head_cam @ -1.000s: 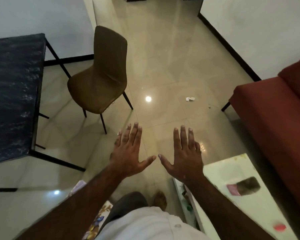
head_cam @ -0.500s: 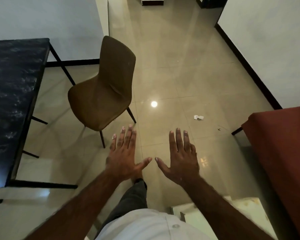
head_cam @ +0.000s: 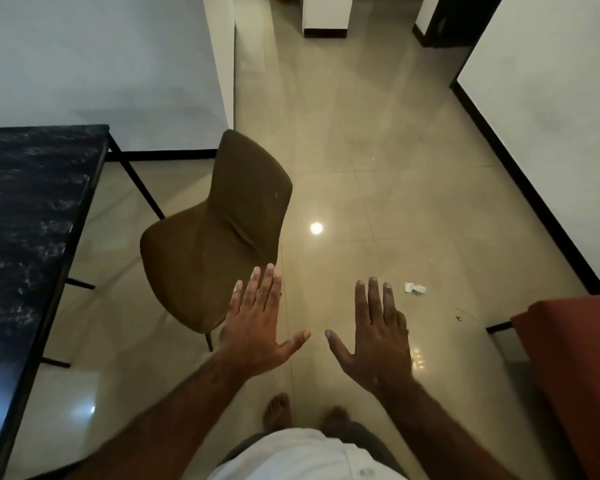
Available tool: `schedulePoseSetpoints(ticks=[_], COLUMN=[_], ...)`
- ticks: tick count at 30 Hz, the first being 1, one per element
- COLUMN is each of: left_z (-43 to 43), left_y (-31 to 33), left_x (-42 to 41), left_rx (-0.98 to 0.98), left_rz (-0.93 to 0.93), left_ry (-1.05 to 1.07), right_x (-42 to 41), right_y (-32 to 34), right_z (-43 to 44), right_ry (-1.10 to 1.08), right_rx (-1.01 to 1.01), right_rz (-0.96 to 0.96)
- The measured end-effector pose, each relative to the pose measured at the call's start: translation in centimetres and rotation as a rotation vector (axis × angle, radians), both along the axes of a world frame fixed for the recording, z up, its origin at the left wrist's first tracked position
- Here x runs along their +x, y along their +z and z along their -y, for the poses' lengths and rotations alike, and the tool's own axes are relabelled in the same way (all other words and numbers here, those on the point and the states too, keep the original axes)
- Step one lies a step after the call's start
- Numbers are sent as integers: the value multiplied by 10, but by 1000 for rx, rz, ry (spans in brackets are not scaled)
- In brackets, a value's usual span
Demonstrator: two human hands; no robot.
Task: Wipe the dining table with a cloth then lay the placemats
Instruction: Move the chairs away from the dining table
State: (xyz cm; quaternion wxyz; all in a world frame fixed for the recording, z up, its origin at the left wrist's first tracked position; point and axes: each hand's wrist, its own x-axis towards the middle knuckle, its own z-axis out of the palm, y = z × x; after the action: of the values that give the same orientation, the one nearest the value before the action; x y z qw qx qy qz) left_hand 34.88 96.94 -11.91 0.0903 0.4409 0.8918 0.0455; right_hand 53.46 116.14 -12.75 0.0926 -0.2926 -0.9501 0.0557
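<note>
**Hands spread flat in the air, dining table [head_cam: 25, 237] off to the left**

Left hand [head_cam: 257, 327] and right hand [head_cam: 378, 337] are both stretched out in front, backs up, fingers straight and close together. The thumbs angle in toward each other with a gap between them. Neither one grips or touches anything, they just hang above the floor.

Biggest thing in view is the glossy beige tile floor [head_cam: 378, 150], with a bright round light reflection on it just right of the chair.

Next is the dining table, a dark marbled top on thin black legs filling the left edge. Its long axis runs near to far, from the bottom-left corner up toward the white wall [head_cam: 84, 64], and its far short end sits close to that wall.

The corner of a red sofa [head_cam: 575, 368] pokes in on the right.

A brown upholstered chair [head_cam: 215, 244] stands between the table and the hands, near the table's right edge. It's turned at an angle, backrest on the far right side and seat facing the table. The left fingertips overlap the seat edge in the view, can't tell if they touch.

Down at the bottom there's a white shirt [head_cam: 291, 455] and two bare feet [head_cam: 278, 410] on the tile.

Smallest bit is a crumpled white paper scrap [head_cam: 414, 289] on the floor, just right of the right hand's fingertips.
</note>
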Motion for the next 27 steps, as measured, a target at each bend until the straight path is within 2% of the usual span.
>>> schedulePoseSetpoints(ticks=[5,12,19,23,27], left_z=[-43,-124,-215,-255,-281], left_y=[-3,-12,-2,2,-6], left_x=[-39,-90,-145,-166,-200], left_rx=[-23,-21,-2,-98,-39], left_rz=[51,24,-2,77,107], left_ry=[28,99,269,335,482], right_x=[-48,-126,-208,-246,-293], right_y=[-4,-3,19,23,17], right_z=[-54,-145,-258,-319,-359], right_ry=[42,105,236,322,376], right_rx=[-7,-14,-11,-16,-2], right_rz=[30,-38,-69,0,-15])
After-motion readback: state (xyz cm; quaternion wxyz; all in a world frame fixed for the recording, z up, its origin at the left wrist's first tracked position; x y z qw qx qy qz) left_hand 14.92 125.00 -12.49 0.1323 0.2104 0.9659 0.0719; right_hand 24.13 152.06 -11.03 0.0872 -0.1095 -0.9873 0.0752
